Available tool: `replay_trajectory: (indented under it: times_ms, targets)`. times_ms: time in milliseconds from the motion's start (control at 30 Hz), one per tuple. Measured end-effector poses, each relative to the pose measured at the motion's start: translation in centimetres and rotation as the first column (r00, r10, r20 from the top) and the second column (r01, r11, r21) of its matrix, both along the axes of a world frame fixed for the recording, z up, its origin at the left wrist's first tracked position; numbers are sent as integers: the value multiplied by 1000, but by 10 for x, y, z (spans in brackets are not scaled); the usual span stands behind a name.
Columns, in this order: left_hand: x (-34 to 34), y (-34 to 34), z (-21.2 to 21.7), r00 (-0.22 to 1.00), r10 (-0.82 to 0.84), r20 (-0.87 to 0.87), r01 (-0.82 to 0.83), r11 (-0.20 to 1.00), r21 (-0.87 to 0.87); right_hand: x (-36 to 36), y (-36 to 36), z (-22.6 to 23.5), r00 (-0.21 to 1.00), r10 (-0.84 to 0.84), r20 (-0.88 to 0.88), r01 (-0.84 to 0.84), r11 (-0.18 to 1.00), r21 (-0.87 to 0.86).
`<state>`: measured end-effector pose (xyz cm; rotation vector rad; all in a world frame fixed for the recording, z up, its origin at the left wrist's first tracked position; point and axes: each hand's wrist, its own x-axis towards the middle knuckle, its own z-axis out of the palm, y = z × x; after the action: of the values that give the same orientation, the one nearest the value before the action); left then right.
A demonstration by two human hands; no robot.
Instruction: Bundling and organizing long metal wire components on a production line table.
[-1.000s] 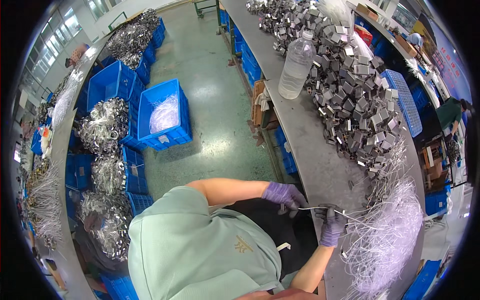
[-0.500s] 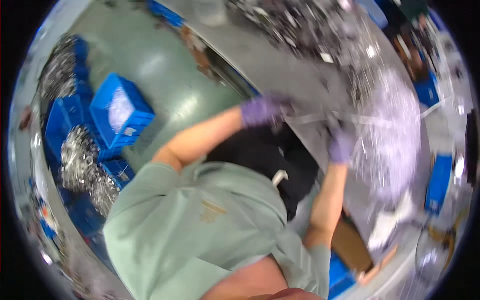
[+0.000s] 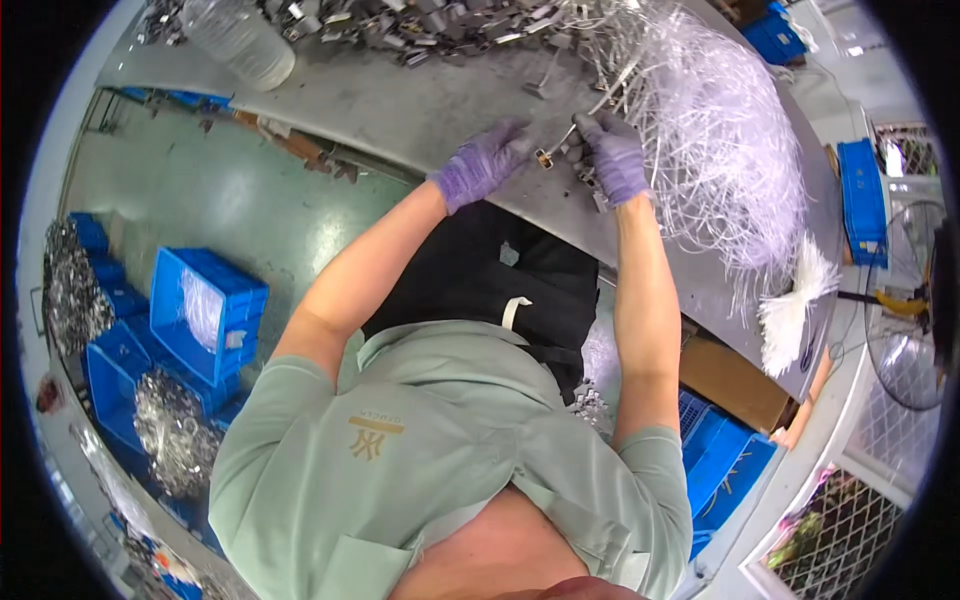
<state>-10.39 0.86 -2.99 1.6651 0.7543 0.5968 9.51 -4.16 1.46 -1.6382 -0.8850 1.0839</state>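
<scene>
Both hands wear purple gloves with grey fingers, over a grey metal worktable (image 3: 400,110). My right hand (image 3: 614,160) is closed on a thin whitish strip (image 3: 605,98) that runs up toward a heap of similar strips. Just left of its fingertips, a small metal piece with a brass-coloured part (image 3: 544,158) appears to sit at the strip's lower end. My left hand (image 3: 484,165) reaches toward this piece from the left without touching it. Its fingers are stretched out, with nothing visible in them.
A large heap of clear strips (image 3: 715,140) lies right of my hands. Metal pieces (image 3: 420,28) are piled along the far side beside a clear plastic container (image 3: 240,45). A white bundle (image 3: 795,305) lies at the right edge. Blue crates (image 3: 210,310) stand on the floor at left.
The view has turned, and the picture is sharper. The whitish strip stretched between both hands earlier; now my left hand is off it, and my right hand is on it.
</scene>
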Motion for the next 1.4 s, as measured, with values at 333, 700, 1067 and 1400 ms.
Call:
replay_trajectory:
  times_ms: [333,700,1067,1400]
  targets:
    - [56,85,-48,919,204,-338,98,711,696,78,-108,-59,879,-199,434,267,958,-102]
    - [68,79,-63,795,194,-575,317,676,665,276,-309,-86,296,-396,869,796,606,5]
    - [44,68,-79,934,216,-283,91,622,777,354,-329,-105,638,333,694,566,409,-716]
    - [53,66,-77,948,181,-262,104,602,792,293,-460,-146,358,707,609,378,487,-787]
